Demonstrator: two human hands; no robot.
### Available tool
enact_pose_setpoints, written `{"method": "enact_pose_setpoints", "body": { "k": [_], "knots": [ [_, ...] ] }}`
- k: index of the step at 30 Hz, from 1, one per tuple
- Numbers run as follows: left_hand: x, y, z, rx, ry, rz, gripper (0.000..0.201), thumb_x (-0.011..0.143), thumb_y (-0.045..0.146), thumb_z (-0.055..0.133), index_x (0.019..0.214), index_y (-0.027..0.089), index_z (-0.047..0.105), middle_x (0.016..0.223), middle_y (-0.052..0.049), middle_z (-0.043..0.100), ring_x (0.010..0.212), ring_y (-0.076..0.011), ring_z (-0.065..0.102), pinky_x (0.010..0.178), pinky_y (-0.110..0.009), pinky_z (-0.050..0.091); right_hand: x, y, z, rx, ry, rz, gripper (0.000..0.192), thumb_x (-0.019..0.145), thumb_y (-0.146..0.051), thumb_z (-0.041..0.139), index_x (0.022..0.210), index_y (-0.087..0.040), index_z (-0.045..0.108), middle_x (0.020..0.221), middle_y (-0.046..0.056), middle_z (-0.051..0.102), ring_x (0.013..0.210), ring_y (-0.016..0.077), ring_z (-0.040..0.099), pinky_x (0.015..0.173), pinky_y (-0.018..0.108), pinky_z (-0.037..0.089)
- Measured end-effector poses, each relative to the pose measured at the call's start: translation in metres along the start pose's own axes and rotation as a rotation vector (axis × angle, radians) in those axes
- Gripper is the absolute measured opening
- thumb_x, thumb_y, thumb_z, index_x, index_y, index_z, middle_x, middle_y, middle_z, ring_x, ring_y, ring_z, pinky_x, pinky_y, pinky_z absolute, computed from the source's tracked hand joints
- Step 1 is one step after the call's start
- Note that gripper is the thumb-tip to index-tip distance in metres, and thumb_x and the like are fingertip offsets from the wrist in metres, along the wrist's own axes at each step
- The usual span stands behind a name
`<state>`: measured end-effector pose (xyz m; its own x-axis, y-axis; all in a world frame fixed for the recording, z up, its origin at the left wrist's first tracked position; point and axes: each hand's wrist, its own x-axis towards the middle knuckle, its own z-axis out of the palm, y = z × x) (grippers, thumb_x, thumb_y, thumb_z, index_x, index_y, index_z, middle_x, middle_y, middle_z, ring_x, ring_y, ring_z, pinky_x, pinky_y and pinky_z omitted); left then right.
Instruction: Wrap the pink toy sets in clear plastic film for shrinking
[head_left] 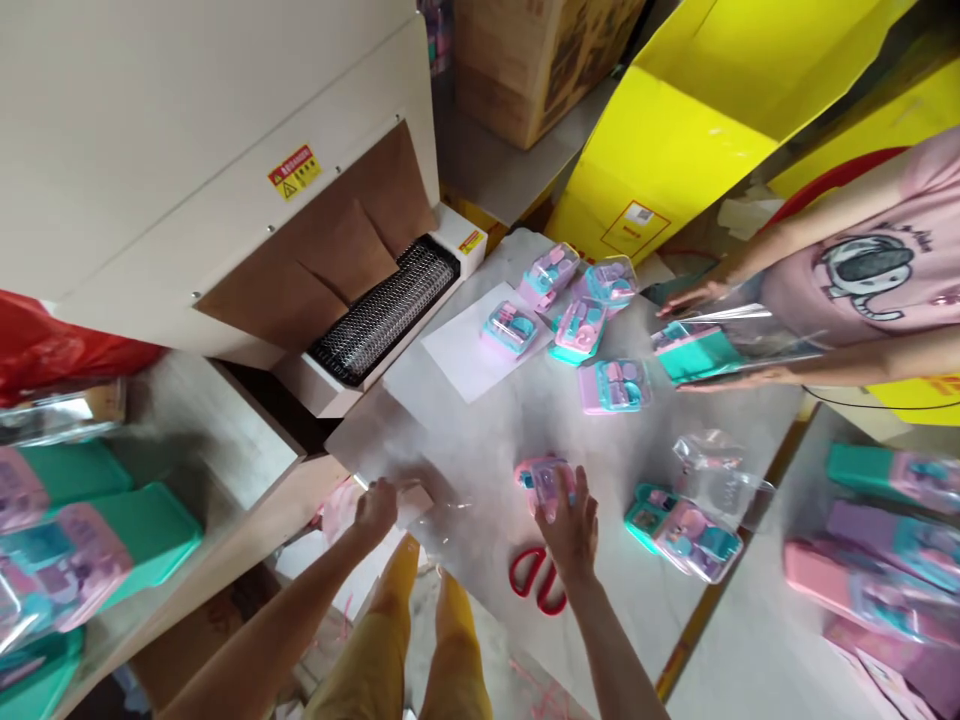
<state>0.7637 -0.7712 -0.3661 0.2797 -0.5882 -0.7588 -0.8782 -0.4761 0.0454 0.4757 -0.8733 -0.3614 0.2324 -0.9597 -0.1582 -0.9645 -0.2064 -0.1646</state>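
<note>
My right hand (568,520) rests on a small pink and purple toy box (541,475) lying on the grey table (525,420). My left hand (375,508) pinches a clear plastic film (431,500) at the table's near left edge. Whether the film wraps the box is unclear. Red scissors (536,578) lie just under my right wrist. A teal and pink toy box (682,535) sits to the right of my right hand.
A heat-shrink tunnel machine (225,180) with a roller conveyor (386,305) stands at left. Several toy boxes (577,320) lie at the table's far side. Another person in a pink shirt (870,270) handles a teal box (697,350) in film. Yellow cartons (697,110) stand behind.
</note>
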Motion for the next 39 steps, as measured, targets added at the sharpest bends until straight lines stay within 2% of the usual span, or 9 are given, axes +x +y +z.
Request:
{"method": "enact_pose_setpoints", "body": {
  "k": [3,6,11,15,17,20,30,34,39],
  "knots": [
    [-0.001,-0.013,-0.009,0.031,0.031,-0.033,0.041,0.081,0.0,0.033,0.115,0.011,0.055,0.119,-0.019,0.051,0.109,-0.027,0.053,0.084,-0.037,0.048,0.003,-0.003,-0.004,0.116,-0.052,0.123,0.069,0.08,-0.048,0.046,0.141,-0.02,0.029,0.143,0.015,0.032,0.11,0.0337,0.047,0.078,0.046,0.047],
    [0.004,0.002,-0.013,0.029,0.019,0.037,0.052,0.079,-0.003,0.029,0.126,0.014,0.046,0.123,-0.018,0.047,0.103,-0.0239,0.058,0.083,-0.034,0.049,0.006,-0.009,-0.008,0.219,-0.1,0.333,0.089,0.073,-0.058,0.05,0.144,-0.013,0.019,0.129,0.02,0.045,0.104,0.0367,0.05,0.078,0.048,0.046],
    [0.013,0.068,-0.001,-0.017,-0.075,0.312,0.055,0.079,0.011,0.049,0.132,0.021,0.039,0.131,-0.014,0.042,0.101,-0.0217,0.06,0.087,-0.032,0.047,0.009,-0.012,-0.009,0.282,-0.097,0.401,0.082,0.068,-0.058,0.051,0.132,-0.009,0.035,0.117,0.02,0.051,0.096,0.0357,0.053,0.078,0.048,0.044],
    [0.018,0.126,0.011,-0.081,-0.141,0.477,0.082,0.078,0.025,0.057,0.144,0.027,0.008,0.127,-0.01,0.046,0.092,-0.0203,0.063,0.077,-0.029,0.049,0.007,-0.008,-0.01,0.337,-0.04,0.379,0.077,0.067,-0.061,0.05,0.125,-0.011,0.04,0.111,0.018,0.053,0.096,0.0348,0.053,0.075,0.046,0.045],
    [0.02,0.147,0.012,-0.114,-0.146,0.522,0.091,0.078,0.026,0.057,0.144,0.026,-0.006,0.125,-0.011,0.047,0.091,-0.0213,0.063,0.074,-0.029,0.049,0.004,-0.007,-0.011,0.332,-0.011,0.362,0.076,0.068,-0.061,0.049,0.124,-0.011,0.04,0.111,0.018,0.053,0.096,0.0347,0.053,0.075,0.046,0.045],
    [0.024,0.164,0.012,-0.163,-0.13,0.554,0.092,0.079,0.024,0.057,0.144,0.025,-0.007,0.125,-0.013,0.048,0.092,-0.0248,0.064,0.074,-0.031,0.049,-0.001,-0.005,-0.013,0.29,0.027,0.36,0.071,0.071,-0.059,0.048,0.123,-0.011,0.04,0.111,0.019,0.053,0.098,0.0343,0.053,0.077,0.046,0.045],
    [0.033,0.169,0.021,-0.255,-0.152,0.524,0.088,0.076,0.022,0.059,0.145,0.024,0.004,0.121,-0.015,0.049,0.094,-0.0286,0.063,0.073,-0.033,0.049,-0.007,-0.003,-0.004,0.29,0.02,0.3,0.07,0.075,-0.06,0.047,0.125,-0.011,0.039,0.108,0.018,0.054,0.097,0.0327,0.054,0.076,0.043,0.046],
    [0.036,0.167,0.015,-0.282,-0.186,0.556,0.091,0.073,0.026,0.062,0.145,0.022,0.007,0.121,-0.015,0.052,0.096,-0.0292,0.062,0.077,-0.034,0.048,-0.01,-0.006,0.0,0.218,0.028,0.284,0.071,0.077,-0.058,0.045,0.127,-0.008,0.037,0.111,0.02,0.053,0.098,0.0338,0.052,0.08,0.046,0.044],
    [0.042,0.156,-0.013,-0.591,-0.418,0.631,0.091,0.069,0.038,0.067,0.144,0.02,0.018,0.119,-0.011,0.058,0.105,-0.0262,0.058,0.084,-0.031,0.046,-0.01,-0.012,-0.001,0.137,-0.057,0.346,0.072,0.077,-0.054,0.044,0.132,-0.008,0.032,0.116,0.021,0.05,0.099,0.0351,0.052,0.074,0.044,0.047]
  ]
}}
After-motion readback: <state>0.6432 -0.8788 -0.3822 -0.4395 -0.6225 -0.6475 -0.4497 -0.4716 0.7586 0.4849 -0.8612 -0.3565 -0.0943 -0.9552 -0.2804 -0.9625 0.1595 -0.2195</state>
